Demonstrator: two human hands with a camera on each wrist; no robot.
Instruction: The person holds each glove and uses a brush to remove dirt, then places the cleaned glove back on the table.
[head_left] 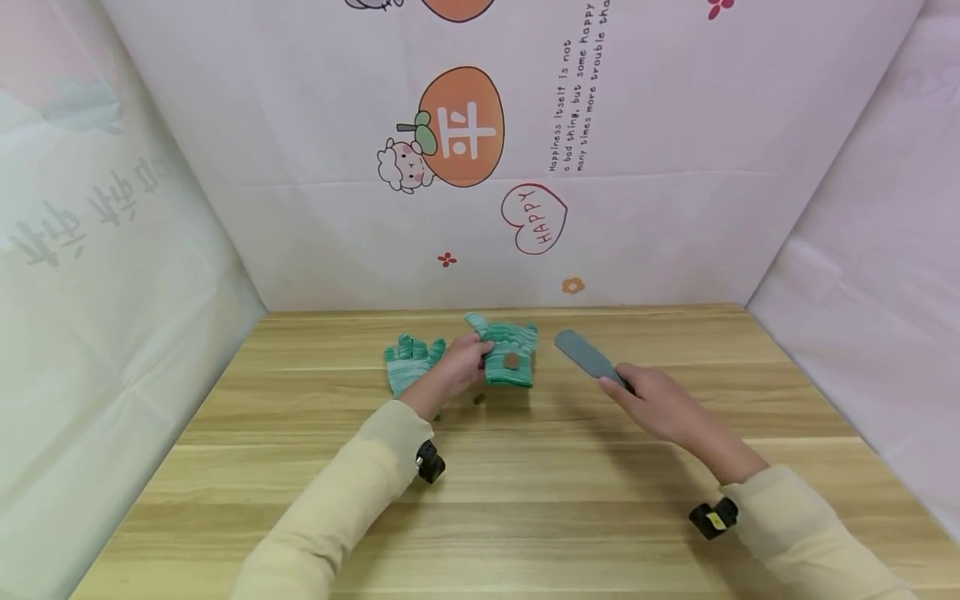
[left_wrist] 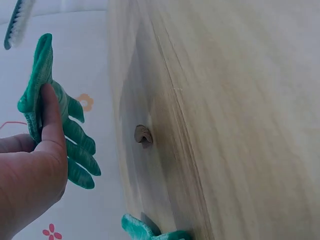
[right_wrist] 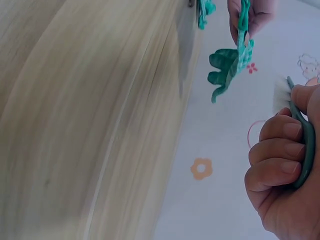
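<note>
My left hand (head_left: 461, 364) pinches a green knit glove (head_left: 512, 342) by its cuff and holds it up above the table. The glove's fingers dangle in the left wrist view, and a round brown spot (head_left: 512, 361) marks its cuff side. To the right, my right hand (head_left: 660, 404) grips the handle (right_wrist: 307, 150) of a grey-green brush (head_left: 587, 354), fingers curled round it. White bristles (left_wrist: 20, 24) show in the left wrist view. The brush head is apart from the glove. A second green glove (head_left: 408, 367) lies on the table, partly hidden by my left arm.
A small brown lump (left_wrist: 143, 135) sits on the wooden table (head_left: 517, 517) below the held glove. Printed white cloth (head_left: 637, 242) stands behind the table's back edge, with more cloth walls on the left and right. Each wrist wears a small black camera (head_left: 430, 462).
</note>
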